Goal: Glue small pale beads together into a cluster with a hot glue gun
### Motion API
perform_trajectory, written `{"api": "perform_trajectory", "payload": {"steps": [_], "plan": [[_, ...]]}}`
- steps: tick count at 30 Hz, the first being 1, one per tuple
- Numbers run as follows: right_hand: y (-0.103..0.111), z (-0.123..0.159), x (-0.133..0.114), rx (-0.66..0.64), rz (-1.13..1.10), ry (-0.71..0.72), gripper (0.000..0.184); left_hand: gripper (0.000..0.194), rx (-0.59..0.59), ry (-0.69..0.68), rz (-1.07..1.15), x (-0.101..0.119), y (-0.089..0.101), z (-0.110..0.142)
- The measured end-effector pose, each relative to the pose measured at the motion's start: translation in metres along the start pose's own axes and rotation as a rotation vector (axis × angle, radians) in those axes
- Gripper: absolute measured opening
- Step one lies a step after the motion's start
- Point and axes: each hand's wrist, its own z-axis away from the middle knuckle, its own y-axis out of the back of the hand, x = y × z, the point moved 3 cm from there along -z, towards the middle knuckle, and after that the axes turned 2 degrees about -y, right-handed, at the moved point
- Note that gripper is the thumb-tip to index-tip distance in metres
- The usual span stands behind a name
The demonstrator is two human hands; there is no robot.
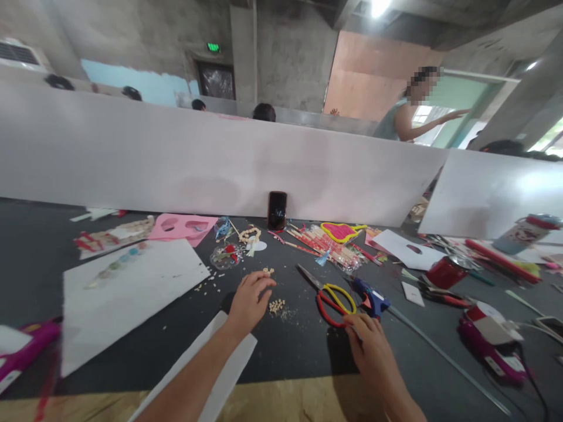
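Dark grey mat (299, 363) beneath both hands. Left hand (248, 302) curls narrowly, its fingertips (264, 281) just beside pale granules (276, 306) in a loose heap; any grip cannot be told. Right hand (372, 346) half-closed against a blue hot glue gun (369, 299), near red-and-yellow-handled scissors (335, 305). Beyond stands a white partition board (220, 158), then rough concrete walls (290, 58).

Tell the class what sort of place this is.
Probably a shared craft workroom: a blue glue gun, yellow-and-red scissors and pink card cutouts lie on a dark worktable, with other people beyond a white partition.
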Motion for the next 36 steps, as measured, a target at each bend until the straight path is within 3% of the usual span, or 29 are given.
{"api": "perform_trajectory", "payload": {"steps": [6,13,18,26,36], "plan": [[-0.014,-0.001,-0.022,-0.177,0.042,0.067,0.023,0.022,-0.003,0.012,0.009,0.0,0.001,0.0],[-0.02,-0.006,-0.02,-0.162,0.165,0.031,0.029,0.023,-0.058,0.006,0.001,0.001,0.002,-0.001],[-0.021,-0.008,-0.029,-0.183,0.179,0.05,0.031,0.022,-0.208,-0.025,0.001,0.004,0.0,-0.001],[-0.042,-0.017,-0.074,-0.287,0.197,0.177,0.033,0.034,-0.43,-0.08,-0.068,0.016,0.0,0.005],[-0.059,-0.035,-0.102,-0.317,0.336,0.198,0.041,0.026,-0.352,-0.122,-0.154,0.018,-0.005,0.006]]}}
